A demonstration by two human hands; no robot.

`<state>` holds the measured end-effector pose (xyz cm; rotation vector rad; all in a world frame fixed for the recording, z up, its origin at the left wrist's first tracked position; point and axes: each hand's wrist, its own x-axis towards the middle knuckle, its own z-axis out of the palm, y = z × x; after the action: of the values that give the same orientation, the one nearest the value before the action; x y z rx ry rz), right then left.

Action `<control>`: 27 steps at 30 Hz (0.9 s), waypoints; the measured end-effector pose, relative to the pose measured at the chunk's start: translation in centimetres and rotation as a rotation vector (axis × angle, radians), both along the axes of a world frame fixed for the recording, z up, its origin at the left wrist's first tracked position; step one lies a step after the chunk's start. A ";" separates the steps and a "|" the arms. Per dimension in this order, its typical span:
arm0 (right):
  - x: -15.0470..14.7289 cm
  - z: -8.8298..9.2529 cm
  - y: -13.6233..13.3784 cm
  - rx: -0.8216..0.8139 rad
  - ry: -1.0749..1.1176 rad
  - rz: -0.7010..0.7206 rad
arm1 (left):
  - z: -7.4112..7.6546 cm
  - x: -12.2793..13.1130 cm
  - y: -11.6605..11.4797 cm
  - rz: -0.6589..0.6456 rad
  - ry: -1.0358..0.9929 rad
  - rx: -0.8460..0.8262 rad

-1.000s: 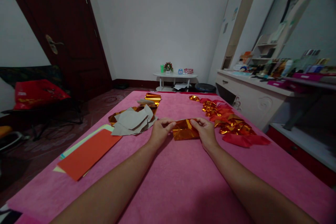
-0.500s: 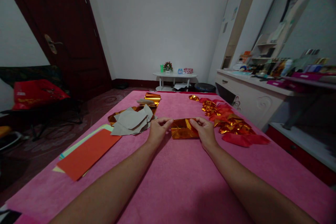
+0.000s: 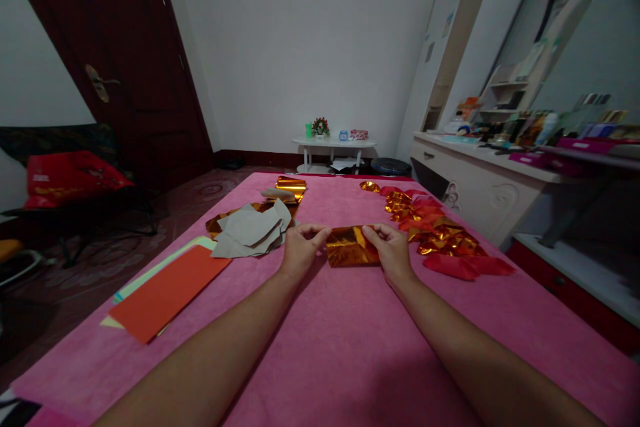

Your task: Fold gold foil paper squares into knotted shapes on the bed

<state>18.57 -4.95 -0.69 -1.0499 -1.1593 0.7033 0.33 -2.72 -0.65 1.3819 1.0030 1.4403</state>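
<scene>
A folded sheet of shiny gold foil paper (image 3: 350, 247) lies on the pink cloth-covered table (image 3: 340, 333) in the middle. My left hand (image 3: 300, 248) pinches its left edge with closed fingers. My right hand (image 3: 391, 248) pinches its right edge the same way. Both forearms reach in from the bottom of the picture.
A row of folded gold and red foil pieces (image 3: 435, 230) runs along the right. Grey paper sheets (image 3: 253, 230) and a gold foil stack (image 3: 291, 185) lie at left rear. An orange sheet (image 3: 167, 290) lies near the left edge. A dresser (image 3: 480, 180) stands right.
The gold foil sheet has been drawn slightly flatter and squarer between the hands. Both hands stay pinched on its edges.
</scene>
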 end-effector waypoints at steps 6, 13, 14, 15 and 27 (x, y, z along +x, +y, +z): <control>-0.1 0.2 -0.1 0.000 0.014 -0.008 | -0.3 0.0 0.2 -0.014 0.011 0.039; 0.0 0.1 -0.1 -0.001 -0.025 -0.033 | 0.0 0.0 -0.1 -0.017 0.016 0.019; 0.0 0.1 -0.1 -0.003 -0.030 -0.033 | 0.0 0.1 -0.1 -0.015 -0.002 0.013; 0.0 0.1 -0.1 -0.004 -0.035 -0.035 | 0.0 0.1 -0.1 -0.015 -0.025 0.007; 0.3 -1.0 0.8 -0.269 -0.600 -0.212 | -0.2 -0.4 0.0 0.166 0.801 0.139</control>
<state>18.87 -4.16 -1.69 -1.6574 -1.4544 0.3860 -0.02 -2.75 -0.85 2.0897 1.5585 1.0765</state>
